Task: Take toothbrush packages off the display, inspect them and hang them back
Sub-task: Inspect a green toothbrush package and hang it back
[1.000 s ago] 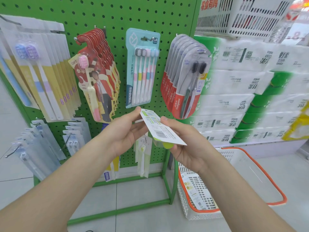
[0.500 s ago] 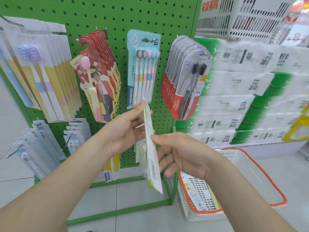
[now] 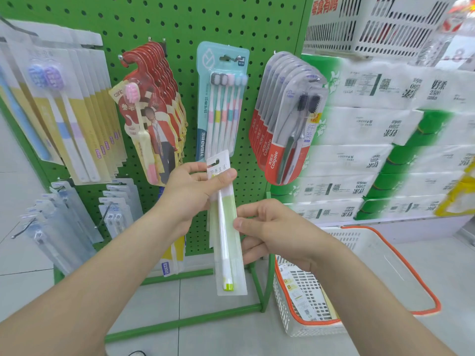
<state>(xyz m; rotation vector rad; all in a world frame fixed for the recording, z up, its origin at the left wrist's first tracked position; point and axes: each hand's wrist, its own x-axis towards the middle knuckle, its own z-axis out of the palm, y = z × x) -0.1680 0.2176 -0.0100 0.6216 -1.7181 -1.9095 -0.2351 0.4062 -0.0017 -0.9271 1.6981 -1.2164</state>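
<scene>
A long white and pale green toothbrush package hangs upright in front of the green pegboard, its front facing me. My left hand pinches its top near the hang hole. My right hand touches its right edge at mid-height with thumb and fingers. On the board hang a teal multi-brush pack, red packs with a pink brush, red Colgate packs and yellow-white packs.
Lower left hooks carry clear blue-grey packs. A white basket with an orange rim stands on the floor at the right. Stacked tissue packs fill the shelf behind it. A white crate sits on top.
The package has turned from lying flat with its barcode back up, through edge-on, to upright with its front facing me. My left hand now holds its top; my right slid to its side.
</scene>
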